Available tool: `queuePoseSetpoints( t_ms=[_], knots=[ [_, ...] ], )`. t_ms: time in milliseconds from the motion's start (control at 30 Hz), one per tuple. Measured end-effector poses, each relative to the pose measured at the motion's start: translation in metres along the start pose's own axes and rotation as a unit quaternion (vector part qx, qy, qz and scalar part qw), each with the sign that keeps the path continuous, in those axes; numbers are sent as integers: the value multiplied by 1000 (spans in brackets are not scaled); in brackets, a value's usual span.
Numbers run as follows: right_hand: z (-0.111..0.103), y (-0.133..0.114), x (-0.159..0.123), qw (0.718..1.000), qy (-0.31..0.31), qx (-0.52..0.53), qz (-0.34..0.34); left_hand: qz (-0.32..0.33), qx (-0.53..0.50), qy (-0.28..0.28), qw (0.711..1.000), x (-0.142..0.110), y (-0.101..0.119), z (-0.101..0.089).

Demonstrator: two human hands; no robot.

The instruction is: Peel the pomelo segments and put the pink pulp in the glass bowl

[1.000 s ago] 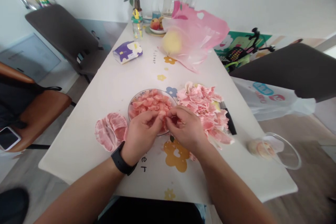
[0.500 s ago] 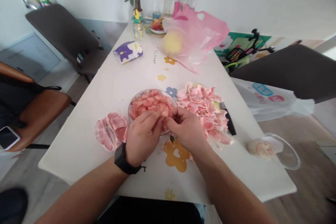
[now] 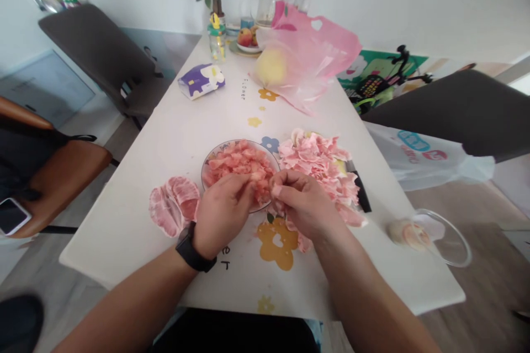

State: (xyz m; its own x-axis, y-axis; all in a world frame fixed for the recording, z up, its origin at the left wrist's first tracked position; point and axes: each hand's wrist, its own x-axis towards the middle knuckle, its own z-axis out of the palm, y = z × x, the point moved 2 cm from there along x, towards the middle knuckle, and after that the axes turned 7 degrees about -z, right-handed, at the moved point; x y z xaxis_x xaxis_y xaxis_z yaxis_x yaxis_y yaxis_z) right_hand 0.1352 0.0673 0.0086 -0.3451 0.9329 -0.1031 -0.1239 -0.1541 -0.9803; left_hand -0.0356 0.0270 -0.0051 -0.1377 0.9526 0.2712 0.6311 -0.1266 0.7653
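Note:
My left hand (image 3: 226, 207), with a black watch on its wrist, is closed in a pinch over the near rim of a plate (image 3: 203, 168). What its fingertips hold blends into the heap of peeled pomelo flesh (image 3: 242, 162) on that plate. Just right of the plate, my right hand (image 3: 305, 201) pinches a thin, pale scrap of pomelo membrane (image 3: 278, 207). Beside my left wrist lies an unpeeled chunk of pomelo (image 3: 171, 204), its segments still in their skin. A pile of pink pomelo membranes (image 3: 317, 162) spreads beyond my right hand.
A black-handled knife (image 3: 363, 192) lies partly under the membranes. A clear plastic cup (image 3: 430, 237) rests at the right edge. Farther back are a tissue pack (image 3: 201, 81), a pink plastic bag (image 3: 308, 58) with a yellow round fruit, and a plate of fruit (image 3: 248, 47).
My hands have moved apart: the left a little to the left, the right slightly to the right. Their fingertips were together over the plate before. More of the heaped flesh shows.

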Motion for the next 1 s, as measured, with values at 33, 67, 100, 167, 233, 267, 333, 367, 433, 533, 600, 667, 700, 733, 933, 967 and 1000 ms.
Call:
queuePoseSetpoints(
  t_ms=[33, 67, 100, 167, 233, 267, 333, 367, 433, 533, 600, 667, 700, 733, 933, 967, 1000],
  knots=[
    [0, -1, -1, 999, 16, -28, -23, -32, -30, -14, 999, 1, -1, -1],
    [0, -1, -2, 997, 32, -59, -44, -66, -60, -28, 996, 2, -1, -1],
    [-1, -1, -3, 993, 46, -90, -61, -100, -88, -42, 990, 3, -2, -2],
    [-3, -1, -3, 983, 69, -144, -93, -165, -147, -59, 974, 5, -3, -2],
    [-9, -3, -2, 962, 98, -215, -139, -223, -224, -54, 947, 9, -6, -3],
    [-13, -5, -2, 943, 118, -262, -166, -251, -273, -43, 928, 11, -7, -4],
    [-24, -9, 0, 895, 153, -359, -218, -297, -376, -16, 877, 16, -9, -4],
    [-30, -11, 0, 871, 162, -399, -237, -313, -421, -9, 851, 18, -10, -4],
    [-40, -13, 3, 841, 166, -445, -259, -329, -480, -6, 813, 21, -10, -4],
    [-52, -14, 5, 820, 163, -472, -281, -349, -485, 7, 802, 21, -11, -3],
    [-58, -15, 6, 807, 157, -488, -293, -357, -459, 20, 813, 19, -14, -3],
    [-63, -17, 6, 795, 148, -508, -297, -349, -423, 21, 836, 18, -18, -3],
    [-66, -17, 6, 790, 146, -519, -293, -340, -405, 19, 849, 17, -20, -3],
    [-68, -18, 6, 787, 146, -529, -283, -332, -388, 17, 860, 16, -22, -3],
    [-83, -18, 6, 786, 205, -552, -190, -317, -414, 27, 853, 17, -19, -5],
    [-84, -18, 6, 785, 213, -548, -194, -316, -437, 32, 842, 18, -16, -5],
    [-84, -18, 6, 784, 213, -545, -204, -317, -461, 33, 828, 19, -14, -5]
  ],
)
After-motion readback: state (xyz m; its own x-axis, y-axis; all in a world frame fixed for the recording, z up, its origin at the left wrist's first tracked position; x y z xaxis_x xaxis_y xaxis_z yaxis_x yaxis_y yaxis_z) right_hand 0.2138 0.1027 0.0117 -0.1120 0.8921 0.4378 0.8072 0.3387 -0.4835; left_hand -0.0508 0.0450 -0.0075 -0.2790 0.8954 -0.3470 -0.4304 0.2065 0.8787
